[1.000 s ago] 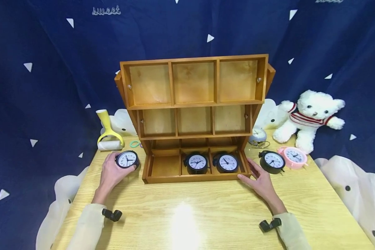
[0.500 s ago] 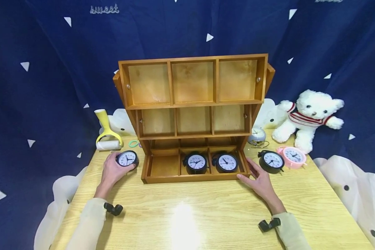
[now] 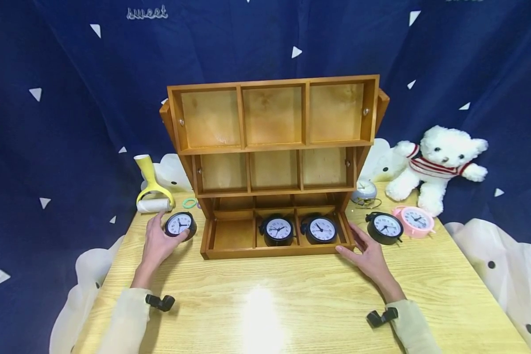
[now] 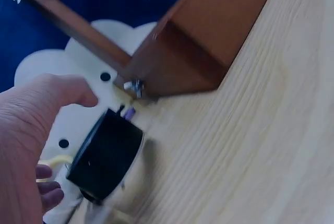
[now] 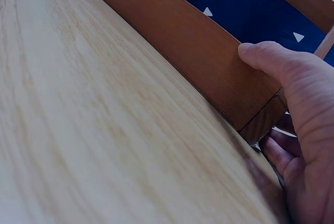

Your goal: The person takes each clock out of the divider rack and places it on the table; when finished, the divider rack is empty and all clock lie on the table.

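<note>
A round black alarm clock [image 3: 178, 224] lies face up on the table, left of the wooden three-tier shelf [image 3: 234, 254]. My left hand [image 3: 156, 246] is spread around that clock; in the left wrist view, gaps show between its thumb and fingers and the clock's black case [image 4: 107, 153]. My right hand [image 3: 371, 261] grips the shelf's bottom right front corner. The right wrist view shows its thumb over the front board [image 5: 203, 62] and its fingers round the side. Two more black clocks sit in the bottom tier, one in the middle compartment [image 3: 278, 230], one in the right [image 3: 321, 229].
Right of the shelf lie a black clock [image 3: 384, 227] and a pink clock [image 3: 414, 221]. Behind them are a grey-blue clock [image 3: 365, 191] and a white teddy bear [image 3: 444, 157]. A yellow-handled lint roller [image 3: 154, 205] and a green ring [image 3: 189, 203] lie at the back left.
My left hand has loosened from the black clock, its fingers spreading away from the case while the clock stays in about the same spot. The right hand has kept its place.
</note>
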